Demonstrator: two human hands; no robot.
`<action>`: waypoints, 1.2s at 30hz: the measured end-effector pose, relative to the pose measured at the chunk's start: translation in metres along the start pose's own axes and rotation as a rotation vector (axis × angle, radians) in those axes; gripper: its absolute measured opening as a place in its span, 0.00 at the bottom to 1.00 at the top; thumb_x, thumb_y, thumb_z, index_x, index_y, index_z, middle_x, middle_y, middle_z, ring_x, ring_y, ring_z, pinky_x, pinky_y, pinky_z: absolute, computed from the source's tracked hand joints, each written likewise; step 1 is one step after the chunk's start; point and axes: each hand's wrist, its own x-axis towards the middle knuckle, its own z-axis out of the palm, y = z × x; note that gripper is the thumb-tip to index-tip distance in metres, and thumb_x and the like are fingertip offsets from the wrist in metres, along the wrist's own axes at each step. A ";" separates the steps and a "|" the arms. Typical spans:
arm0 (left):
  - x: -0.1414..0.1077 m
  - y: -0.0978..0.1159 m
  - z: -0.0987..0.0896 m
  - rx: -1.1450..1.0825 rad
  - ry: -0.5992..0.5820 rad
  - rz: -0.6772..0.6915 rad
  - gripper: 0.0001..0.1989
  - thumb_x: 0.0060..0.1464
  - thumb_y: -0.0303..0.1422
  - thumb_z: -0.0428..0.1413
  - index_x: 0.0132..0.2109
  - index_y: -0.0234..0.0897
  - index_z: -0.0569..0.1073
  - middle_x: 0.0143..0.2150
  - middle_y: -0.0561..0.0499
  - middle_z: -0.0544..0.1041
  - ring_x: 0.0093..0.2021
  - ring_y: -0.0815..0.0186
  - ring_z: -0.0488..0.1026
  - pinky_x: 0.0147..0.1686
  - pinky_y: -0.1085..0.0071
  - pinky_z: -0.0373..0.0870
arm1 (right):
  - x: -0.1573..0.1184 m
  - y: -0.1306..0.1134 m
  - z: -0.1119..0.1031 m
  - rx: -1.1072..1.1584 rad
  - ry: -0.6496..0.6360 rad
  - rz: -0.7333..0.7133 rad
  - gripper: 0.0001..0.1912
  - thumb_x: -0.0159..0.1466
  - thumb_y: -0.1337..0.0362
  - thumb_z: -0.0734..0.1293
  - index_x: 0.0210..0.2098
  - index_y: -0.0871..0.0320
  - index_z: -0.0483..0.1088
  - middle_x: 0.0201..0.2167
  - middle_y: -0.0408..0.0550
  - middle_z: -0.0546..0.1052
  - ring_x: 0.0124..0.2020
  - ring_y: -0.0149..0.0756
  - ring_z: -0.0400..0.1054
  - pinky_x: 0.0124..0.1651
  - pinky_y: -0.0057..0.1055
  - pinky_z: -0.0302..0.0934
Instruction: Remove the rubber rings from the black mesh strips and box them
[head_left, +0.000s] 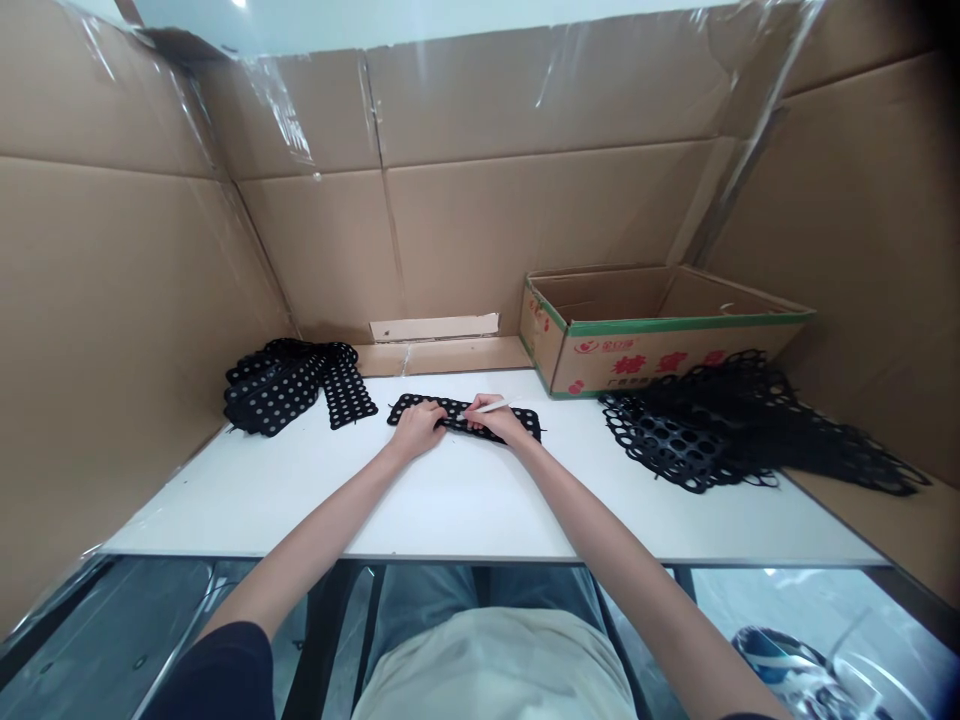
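A black strip of perforated fabric (529,421) lies across the white table in front of me. My left hand (420,429) grips its near edge left of the middle, thumb and fingers pressed together on it. My right hand (496,418) is closed in a pinch around a slim white pen-like tool (493,405). The tool's tip points left and down at the strip, close to my left fingertips. Whether the tip touches the fabric is too small to tell.
A heap of dotted black strips (277,390) lies at the left. On the right, a pile of black netting with large holes (690,430) hangs past the table edge, before an open cardboard box (675,345). Cardboard walls (465,220) enclose the table (465,510).
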 end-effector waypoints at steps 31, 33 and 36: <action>0.006 0.005 -0.015 0.048 -0.043 -0.083 0.07 0.44 0.29 0.51 0.32 0.37 0.73 0.33 0.50 0.75 0.35 0.62 0.71 0.34 0.70 0.64 | -0.003 -0.005 -0.011 0.101 0.253 -0.023 0.09 0.47 0.63 0.64 0.16 0.57 0.59 0.13 0.40 0.65 0.16 0.26 0.55 0.20 0.25 0.49; 0.005 -0.001 -0.019 0.048 -0.059 -0.080 0.07 0.43 0.29 0.51 0.32 0.38 0.73 0.33 0.50 0.75 0.35 0.62 0.71 0.34 0.70 0.64 | -0.006 -0.009 -0.012 0.103 0.193 -0.015 0.08 0.47 0.62 0.65 0.17 0.58 0.61 0.14 0.40 0.66 0.17 0.26 0.57 0.21 0.25 0.51; 0.002 -0.005 -0.023 0.043 -0.071 -0.062 0.07 0.43 0.28 0.52 0.33 0.37 0.72 0.34 0.50 0.75 0.35 0.62 0.70 0.35 0.70 0.65 | -0.009 -0.012 -0.005 0.077 0.106 -0.018 0.09 0.48 0.62 0.65 0.18 0.58 0.62 0.15 0.40 0.67 0.17 0.26 0.58 0.22 0.25 0.52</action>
